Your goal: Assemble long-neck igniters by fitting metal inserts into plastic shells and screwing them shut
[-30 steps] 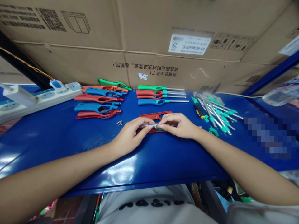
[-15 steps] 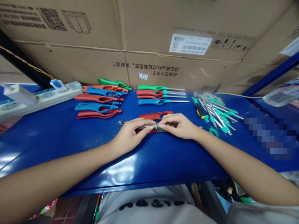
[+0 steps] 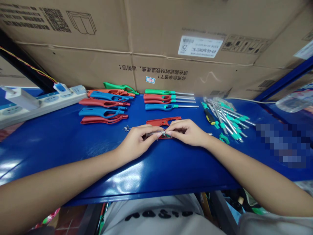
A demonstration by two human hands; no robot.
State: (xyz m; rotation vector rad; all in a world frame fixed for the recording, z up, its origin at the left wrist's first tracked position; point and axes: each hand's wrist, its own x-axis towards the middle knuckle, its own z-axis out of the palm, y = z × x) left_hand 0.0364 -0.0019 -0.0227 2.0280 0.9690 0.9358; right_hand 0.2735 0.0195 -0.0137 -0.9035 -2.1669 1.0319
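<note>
My left hand is closed around a small see-through lighter fuel tank, held level near the middle of the table. At the tank's right end, the thumb and fingers of my right hand are pinched at a small whitish fitting. My fingers hide most of this fitting. Just behind my hands lies a red lighter handle shell half, its inner side up. Another red shell part shows beneath my fingertips, largely covered. Left of my left hand is a little pile of screws.
Red, blue, orange and green lighter handles lie at the left. Lighters with metal tubes are at the back. A black-and-yellow screwdriver rests beside metal tubes with green parts. A power strip and cardboard border the table.
Both hands keep nearly the same place and grip. The tank has tilted or turned very slightly in my left fingers; the other things on the table stay put.
</note>
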